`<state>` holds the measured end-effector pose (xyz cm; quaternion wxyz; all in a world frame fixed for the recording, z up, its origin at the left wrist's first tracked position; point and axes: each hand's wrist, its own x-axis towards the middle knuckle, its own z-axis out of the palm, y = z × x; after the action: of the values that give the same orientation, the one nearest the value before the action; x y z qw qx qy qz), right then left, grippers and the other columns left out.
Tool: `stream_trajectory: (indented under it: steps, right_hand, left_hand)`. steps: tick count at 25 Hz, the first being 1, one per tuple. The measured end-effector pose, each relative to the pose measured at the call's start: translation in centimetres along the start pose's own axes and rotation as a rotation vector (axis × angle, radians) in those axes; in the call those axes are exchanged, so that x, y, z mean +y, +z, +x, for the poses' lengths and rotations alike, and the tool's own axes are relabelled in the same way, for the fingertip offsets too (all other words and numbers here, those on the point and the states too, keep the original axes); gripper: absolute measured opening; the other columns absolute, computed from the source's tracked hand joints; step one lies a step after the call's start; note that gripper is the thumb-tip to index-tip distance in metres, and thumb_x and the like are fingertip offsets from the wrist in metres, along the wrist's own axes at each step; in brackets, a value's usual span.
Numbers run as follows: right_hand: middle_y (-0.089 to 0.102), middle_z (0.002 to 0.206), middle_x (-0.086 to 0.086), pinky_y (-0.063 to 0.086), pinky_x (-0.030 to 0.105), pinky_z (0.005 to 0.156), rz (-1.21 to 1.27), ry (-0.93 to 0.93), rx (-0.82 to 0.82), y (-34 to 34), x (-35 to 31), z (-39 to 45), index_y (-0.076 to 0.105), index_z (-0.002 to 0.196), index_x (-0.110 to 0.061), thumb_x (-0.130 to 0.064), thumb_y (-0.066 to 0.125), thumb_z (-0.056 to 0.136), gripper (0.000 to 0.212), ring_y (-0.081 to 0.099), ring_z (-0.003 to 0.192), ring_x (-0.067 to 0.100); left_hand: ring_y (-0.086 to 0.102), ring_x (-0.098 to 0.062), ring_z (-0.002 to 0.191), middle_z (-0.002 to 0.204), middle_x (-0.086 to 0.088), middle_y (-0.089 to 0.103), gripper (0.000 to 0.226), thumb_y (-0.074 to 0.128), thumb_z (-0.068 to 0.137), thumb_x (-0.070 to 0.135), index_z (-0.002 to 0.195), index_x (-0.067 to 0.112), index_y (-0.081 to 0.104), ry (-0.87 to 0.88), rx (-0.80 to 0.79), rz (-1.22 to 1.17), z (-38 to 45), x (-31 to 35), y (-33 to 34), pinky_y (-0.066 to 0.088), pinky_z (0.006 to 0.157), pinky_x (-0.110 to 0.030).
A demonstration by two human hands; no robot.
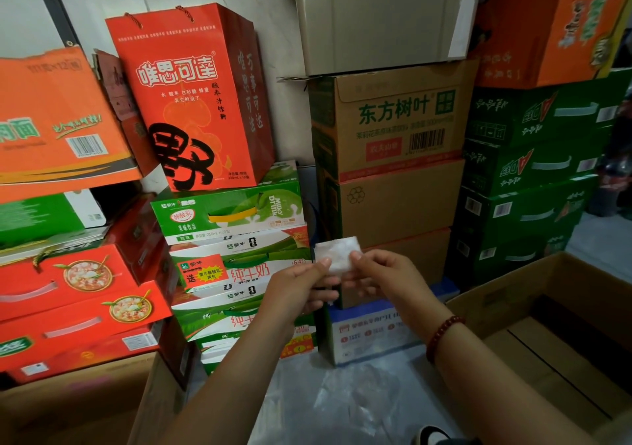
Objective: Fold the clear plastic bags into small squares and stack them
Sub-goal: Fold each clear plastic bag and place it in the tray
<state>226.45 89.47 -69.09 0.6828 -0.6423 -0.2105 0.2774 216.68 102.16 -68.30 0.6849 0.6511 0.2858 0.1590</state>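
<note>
A clear plastic bag folded into a small whitish square (338,253) is held up in the air in front of stacked cartons. My left hand (301,285) pinches its lower left edge with thumb on top. My right hand (379,273) pinches its right edge, thumb against the front. The square's lower part is hidden behind my fingers. More clear plastic (342,400) lies spread flat on the floor below my forearms.
Stacks of drink cartons stand close ahead: green-and-white milk boxes (236,256), brown cardboard boxes (393,171), green boxes (526,178) and red boxes (75,294). An open brown carton (547,325) sits at the right. A shoe tip (432,436) shows at the bottom.
</note>
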Motion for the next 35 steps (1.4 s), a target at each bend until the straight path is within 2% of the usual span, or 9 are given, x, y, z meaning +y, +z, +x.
stream_trajectory:
  steps: [7,13,15,19,25,29,31,33,35]
  right_hand:
    - [0.068,0.078,0.006,0.049,0.014,0.059,0.033,-0.139,0.167,1.2,0.6,0.0,0.063,0.076,-0.005,-0.019,0.064,0.088,0.019,0.065,0.069,0.006]
    - [0.067,0.077,0.007,0.049,0.014,0.059,-0.048,-0.191,0.080,1.5,0.9,0.0,0.059,0.070,-0.005,-0.014,0.066,0.086,0.019,0.064,0.065,0.004]
    - [0.067,0.079,0.007,0.050,0.015,0.060,-0.069,-0.186,0.049,1.8,0.9,0.1,0.058,0.069,-0.006,-0.015,0.067,0.086,0.020,0.066,0.068,0.005]
    - [0.068,0.082,0.007,0.053,0.018,0.064,0.011,-0.132,0.015,3.1,1.1,0.3,0.058,0.074,-0.006,-0.019,0.066,0.086,0.020,0.068,0.075,0.010]
    - [0.060,0.081,0.015,0.054,0.024,0.065,0.137,-0.061,0.082,6.5,1.8,1.9,0.055,0.075,-0.005,-0.025,0.067,0.086,0.025,0.063,0.080,0.021]
    - [0.050,0.067,0.009,0.048,0.030,0.061,0.076,-0.041,0.139,9.3,2.9,4.0,0.046,0.063,-0.008,-0.016,0.067,0.086,0.032,0.051,0.068,0.021]
    - [0.055,0.072,0.007,0.053,0.040,0.070,0.057,-0.045,0.156,11.0,4.0,5.3,0.051,0.070,-0.008,-0.011,0.068,0.085,0.023,0.056,0.071,0.021]
    - [0.065,0.087,0.009,0.056,0.044,0.082,0.112,-0.030,0.141,12.5,5.5,6.5,0.060,0.091,-0.006,-0.006,0.067,0.085,0.009,0.064,0.083,0.025]
    - [0.069,0.096,0.011,0.057,0.041,0.084,0.115,0.006,0.110,13.8,7.4,7.7,0.066,0.102,-0.007,-0.004,0.064,0.086,0.016,0.067,0.091,0.027]
  left_hand:
    - [0.071,-0.017,0.089,0.087,-0.004,0.075,0.017,0.063,0.090,0.024,0.088,0.010,0.071,0.170,0.103,0.006,0.3,-0.9,0.9,0.056,0.082,-0.031]
    - [0.068,-0.023,0.094,0.105,-0.008,0.067,0.028,0.066,0.088,0.024,0.112,0.013,0.059,0.181,0.098,-0.196,0.2,-0.5,1.1,0.057,0.066,-0.026]
    - [0.067,-0.023,0.095,0.105,-0.008,0.068,0.020,0.065,0.089,0.020,0.108,0.014,0.065,0.176,0.117,-0.206,0.4,-0.6,0.7,0.055,0.065,-0.025]
    - [0.067,-0.021,0.091,0.097,-0.006,0.071,0.013,0.066,0.087,0.017,0.099,0.013,0.070,0.190,0.210,-0.146,0.6,-0.9,-0.3,0.057,0.077,-0.033]
    - [0.064,-0.017,0.083,0.088,-0.005,0.071,0.006,0.067,0.087,0.018,0.084,0.014,0.071,0.207,0.252,-0.051,1.3,-1.3,-3.3,0.051,0.068,-0.024]
    - [0.064,-0.022,0.082,0.090,-0.011,0.070,0.006,0.070,0.084,0.014,0.079,0.010,0.070,0.123,0.220,-0.105,3.2,-1.6,-6.6,0.055,0.072,-0.034]
    - [0.065,-0.022,0.079,0.089,-0.013,0.069,0.006,0.070,0.082,0.008,0.077,0.007,0.069,0.080,0.204,-0.163,4.4,-2.4,-8.5,0.055,0.075,-0.034]
    - [0.065,-0.022,0.077,0.088,-0.014,0.069,0.006,0.070,0.082,0.004,0.077,0.005,0.067,0.037,0.201,-0.201,5.6,-3.7,-10.2,0.055,0.072,-0.030]
    - [0.066,-0.023,0.077,0.086,-0.013,0.069,0.006,0.070,0.081,0.001,0.076,0.003,0.067,-0.002,0.216,-0.215,6.9,-5.5,-11.8,0.057,0.073,-0.031]
